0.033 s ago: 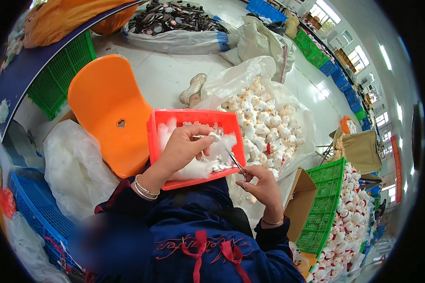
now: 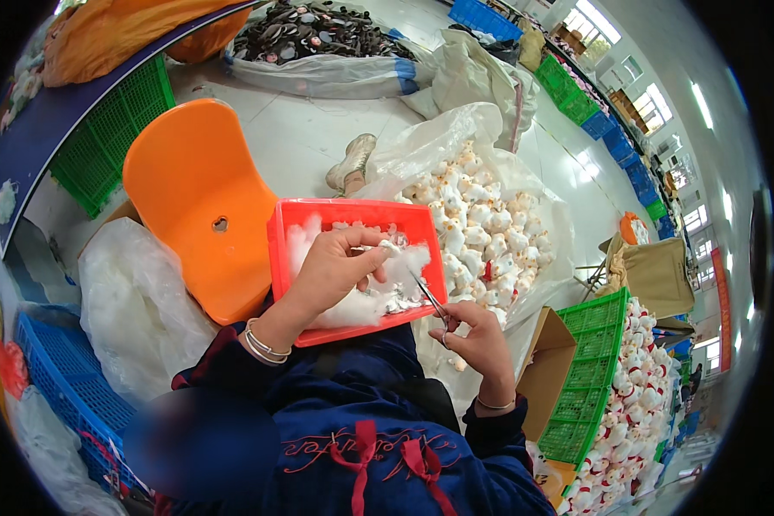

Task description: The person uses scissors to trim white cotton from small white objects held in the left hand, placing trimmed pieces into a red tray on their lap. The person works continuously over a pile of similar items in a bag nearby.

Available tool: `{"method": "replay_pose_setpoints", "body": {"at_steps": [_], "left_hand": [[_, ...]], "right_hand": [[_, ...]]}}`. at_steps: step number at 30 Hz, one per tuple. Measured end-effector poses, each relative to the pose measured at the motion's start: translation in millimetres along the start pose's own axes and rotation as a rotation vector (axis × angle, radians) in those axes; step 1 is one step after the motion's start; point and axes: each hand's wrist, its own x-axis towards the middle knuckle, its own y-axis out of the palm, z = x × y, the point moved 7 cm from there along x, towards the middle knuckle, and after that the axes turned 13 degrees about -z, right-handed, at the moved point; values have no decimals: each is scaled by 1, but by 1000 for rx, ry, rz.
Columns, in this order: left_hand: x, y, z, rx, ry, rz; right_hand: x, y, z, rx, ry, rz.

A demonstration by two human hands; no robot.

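Observation:
My left hand [image 2: 344, 271] is above the red plastic tray [image 2: 277, 249], thumb and fingers pinched on a small white piece [image 2: 389, 249], probably fabric; the fingers partly cover it. Held in my right hand [image 2: 476, 335], at the tray's right side, is a slim metal scissor-handled tool [image 2: 434, 299], forceps or scissors. Its thin tip points up and left, touching a tuft of white stuffing [image 2: 414, 258] beside the left fingertips. Loose stuffing [image 2: 353, 310] and small white and silvery pieces [image 2: 404, 300] lie in the tray, which rests over my lap.
Right of the tray, a clear plastic bag [image 2: 546, 198] holds many small white plush pieces [image 2: 482, 228]. An orange chair [image 2: 202, 198] stands left, near a bag of stuffing [image 2: 138, 301] and a blue crate [image 2: 69, 361]. A green crate [image 2: 589, 374] and cardboard box [image 2: 549, 361] stand right.

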Motion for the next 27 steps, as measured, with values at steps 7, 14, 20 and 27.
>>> {"method": "replay_pose_setpoints", "body": {"at_steps": [7, 14, 20, 27], "left_hand": [[12, 8, 25, -94, -40, -58], [18, 24, 41, -361, -80, -78], [27, 10, 45, -249, 35, -163], [17, 18, 38, -371, -87, -96]], "right_hand": [[10, 4, 25, -120, -111, -11], [12, 15, 27, -180, -115, 75], [7, -10, 52, -236, -233, -35], [25, 9, 43, -444, -252, -15]]}}
